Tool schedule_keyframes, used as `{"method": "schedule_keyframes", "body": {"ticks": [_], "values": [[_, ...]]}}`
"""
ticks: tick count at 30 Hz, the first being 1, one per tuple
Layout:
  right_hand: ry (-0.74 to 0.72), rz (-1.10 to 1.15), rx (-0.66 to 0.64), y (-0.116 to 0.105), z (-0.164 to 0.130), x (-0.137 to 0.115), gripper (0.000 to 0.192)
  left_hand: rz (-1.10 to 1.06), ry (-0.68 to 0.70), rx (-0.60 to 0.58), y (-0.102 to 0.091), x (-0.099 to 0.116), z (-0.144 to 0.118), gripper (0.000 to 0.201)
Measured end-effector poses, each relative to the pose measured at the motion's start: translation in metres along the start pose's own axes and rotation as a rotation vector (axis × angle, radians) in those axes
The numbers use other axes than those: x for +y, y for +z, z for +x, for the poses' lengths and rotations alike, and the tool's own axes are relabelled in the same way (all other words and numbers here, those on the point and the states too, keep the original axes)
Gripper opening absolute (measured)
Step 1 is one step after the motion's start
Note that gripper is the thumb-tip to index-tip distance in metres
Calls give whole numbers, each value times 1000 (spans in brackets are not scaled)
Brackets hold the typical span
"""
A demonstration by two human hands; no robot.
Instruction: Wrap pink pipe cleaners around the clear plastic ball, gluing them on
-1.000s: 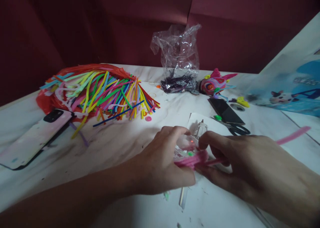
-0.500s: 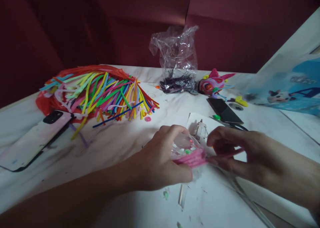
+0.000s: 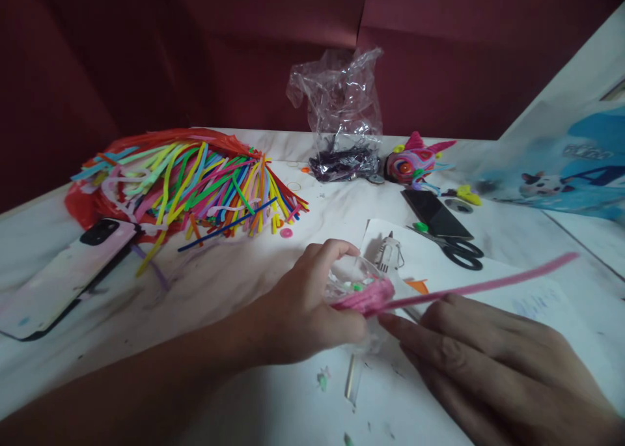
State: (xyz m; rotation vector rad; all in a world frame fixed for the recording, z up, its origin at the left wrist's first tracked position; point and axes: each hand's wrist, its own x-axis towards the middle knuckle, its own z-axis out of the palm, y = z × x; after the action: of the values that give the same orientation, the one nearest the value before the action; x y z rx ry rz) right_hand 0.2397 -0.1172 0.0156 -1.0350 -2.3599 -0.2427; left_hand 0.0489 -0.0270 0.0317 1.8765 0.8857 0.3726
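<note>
My left hand (image 3: 312,303) grips a clear plastic container (image 3: 344,267), like a cup or bottle part, between thumb and fingers. Pink pipe cleaner (image 3: 364,297) is wound along its near side, with white and green bits showing inside. From the wound part, a loose pink length (image 3: 502,282) sticks out to the right, above the right knuckles. My right hand (image 3: 493,361) has its fingers stretched out, the index fingertip at the pipe cleaner close to the container. Whether the thumb touches anything is hidden. A glue gun (image 3: 389,254) lies just behind the container.
At left lie a heap of coloured pipe cleaners (image 3: 215,185) and a phone (image 3: 68,277). Behind are a clear bag (image 3: 344,127) and a decorated pink piece (image 3: 410,163). Black scissors (image 3: 461,250) and a dark phone (image 3: 434,213) lie right, near white paper (image 3: 547,303).
My right hand has let its pinch on the pink pipe cleaner go and moved lower, fingers now stretched. The loose length now points out to the right. The left hand keeps its grip.
</note>
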Motion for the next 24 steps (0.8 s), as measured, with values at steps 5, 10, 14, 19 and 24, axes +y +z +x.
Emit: {"method": "schedule_keyframes", "body": {"ticks": [5,10,14,19,24], "values": [[12,57,-31,7,4,-1,25,-15,4,0,-1,0,-1,62],[13,17,-78,10,4,-2,27,-10,1,9,-2,-3,-2,61],[-26,-55,5,13,7,-2,29,-8,-21,22,-1,-3,-3,62],[0,-98,-21,11,4,-2,31,0,-12,-30,-6,-4,-6,60],[17,-180,15,18,-4,-1,30,-30,-24,-129,-15,-7,-5,56]]}}
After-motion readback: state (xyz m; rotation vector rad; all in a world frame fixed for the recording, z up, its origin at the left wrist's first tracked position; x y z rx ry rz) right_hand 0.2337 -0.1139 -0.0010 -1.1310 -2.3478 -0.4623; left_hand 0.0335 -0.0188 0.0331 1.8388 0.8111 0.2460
